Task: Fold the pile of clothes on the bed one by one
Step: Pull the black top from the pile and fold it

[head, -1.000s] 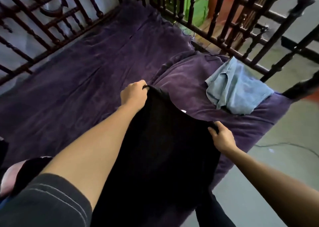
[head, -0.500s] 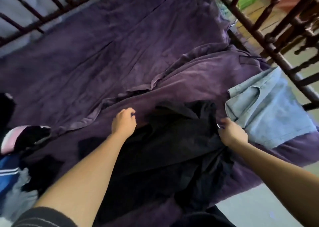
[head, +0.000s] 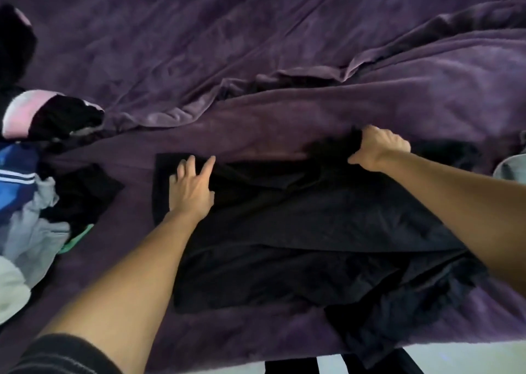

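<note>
A black garment (head: 299,225) lies spread across the near part of the purple bed (head: 199,46), with its lower part hanging over the bed's front edge. My left hand (head: 190,187) rests flat on the garment's left end, fingers straight and spread. My right hand (head: 375,149) grips a bunched fold of the same black garment at its far right edge. A pile of unfolded clothes (head: 31,191) in blue, grey, white, black and pink sits at the left edge of the bed.
A light blue folded garment (head: 512,170) shows at the right edge. Rumpled purple bedding forms a ridge (head: 370,69) behind the hands. The pale floor (head: 469,359) shows below the bed's front edge.
The view has tilted down onto the bed. The black garment went from held up to lying on the bed. My left hand opened flat on it; my right hand still holds it.
</note>
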Demonstrator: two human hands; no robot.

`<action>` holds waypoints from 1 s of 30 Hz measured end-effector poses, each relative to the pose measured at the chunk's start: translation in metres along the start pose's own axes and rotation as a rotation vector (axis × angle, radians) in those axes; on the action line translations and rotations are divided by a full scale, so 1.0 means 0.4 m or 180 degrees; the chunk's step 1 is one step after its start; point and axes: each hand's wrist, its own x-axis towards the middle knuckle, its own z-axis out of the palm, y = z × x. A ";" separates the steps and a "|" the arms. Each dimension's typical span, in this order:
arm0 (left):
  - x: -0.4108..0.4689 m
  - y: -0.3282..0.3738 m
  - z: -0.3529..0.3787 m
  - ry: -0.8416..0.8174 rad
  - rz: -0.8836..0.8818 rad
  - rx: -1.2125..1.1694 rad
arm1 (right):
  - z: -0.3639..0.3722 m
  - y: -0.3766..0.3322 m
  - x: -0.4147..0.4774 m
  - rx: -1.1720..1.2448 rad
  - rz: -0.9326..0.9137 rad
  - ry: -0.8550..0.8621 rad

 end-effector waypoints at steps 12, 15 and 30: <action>0.205 -0.028 -0.127 0.1041 -0.0713 -0.0911 | -0.223 -0.015 0.108 0.0784 0.0068 0.1585; 0.191 -0.004 -0.107 0.1002 -0.0758 -0.0881 | -0.187 -0.020 0.091 0.0700 -0.0241 0.1501; -0.465 0.270 0.221 -0.0730 0.1148 -0.0693 | 0.336 0.216 -0.565 0.0270 -0.1552 -0.0116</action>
